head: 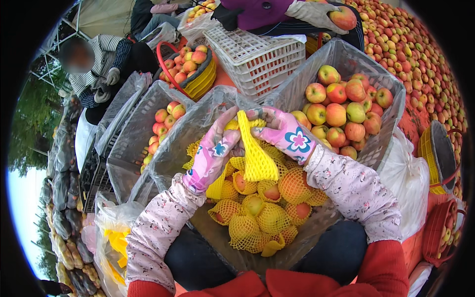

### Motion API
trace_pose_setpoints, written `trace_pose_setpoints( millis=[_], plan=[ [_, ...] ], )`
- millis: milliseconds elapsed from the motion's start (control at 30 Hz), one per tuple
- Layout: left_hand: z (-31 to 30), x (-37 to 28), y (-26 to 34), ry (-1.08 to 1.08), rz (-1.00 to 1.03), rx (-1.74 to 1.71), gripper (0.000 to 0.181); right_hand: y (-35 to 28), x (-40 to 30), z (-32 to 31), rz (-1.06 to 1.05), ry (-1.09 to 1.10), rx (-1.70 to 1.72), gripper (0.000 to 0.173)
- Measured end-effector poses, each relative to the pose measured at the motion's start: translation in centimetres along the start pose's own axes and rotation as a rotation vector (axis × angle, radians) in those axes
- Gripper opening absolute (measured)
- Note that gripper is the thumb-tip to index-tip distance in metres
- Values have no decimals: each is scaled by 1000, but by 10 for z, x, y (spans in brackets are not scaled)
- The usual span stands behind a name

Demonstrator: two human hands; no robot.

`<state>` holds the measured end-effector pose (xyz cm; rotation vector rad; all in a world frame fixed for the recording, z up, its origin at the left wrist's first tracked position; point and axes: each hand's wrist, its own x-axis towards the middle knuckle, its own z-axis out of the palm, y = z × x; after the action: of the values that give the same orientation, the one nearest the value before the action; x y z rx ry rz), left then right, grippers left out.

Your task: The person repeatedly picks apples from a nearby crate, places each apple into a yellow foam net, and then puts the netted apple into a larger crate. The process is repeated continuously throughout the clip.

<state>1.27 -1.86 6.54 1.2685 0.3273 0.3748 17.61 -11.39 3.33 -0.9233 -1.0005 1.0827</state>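
Note:
My left hand (219,148), in a pink flowered glove, is raised over a plastic-lined crate (167,159) and pinches the upper part of a yellow foam net sleeve (259,159). From the other side, my right hand (284,130), gloved alike, has its fingertips at the top of the same sleeve. The sleeve hangs down between the hands, narrow above and wider below, and looks flat. Beneath it lie several apples in yellow foam nets (243,226) inside the crate. More yellow netting shows behind my hands, partly hidden by them.
Bare apples (336,115) fill part of a lined crate at right; another lined crate with apples (167,118) stands at left. White plastic crates (259,59) and a yellow basket (200,80) stand ahead. Co-workers sit beyond, one with a gloved hand (315,15) on an apple. An apple heap (412,55) spreads right.

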Motion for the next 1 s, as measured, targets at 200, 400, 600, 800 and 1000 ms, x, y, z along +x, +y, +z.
trace_pose_setpoints(
  millis=[200, 400, 600, 800, 1000],
  plan=[
    [2, 2, -1, -47, 127, 252, 47, 11, 3, -4, 21, -34, 29, 34],
    [-3, 2, -12, 190, 300, 318, 22, 10, 1, 1, -28, 22, -92, 33],
    [-30, 5, -23, 315, 103, 395, 18, -3, -4, 12, -221, 167, 24, 28],
    [1, -2, 13, 103, 148, -445, 35, 21, -7, 0, 58, -25, 770, 36],
    [2, -15, -1, -105, -202, -423, 47, -4, -7, 15, 167, 181, 595, 35]
  ],
)
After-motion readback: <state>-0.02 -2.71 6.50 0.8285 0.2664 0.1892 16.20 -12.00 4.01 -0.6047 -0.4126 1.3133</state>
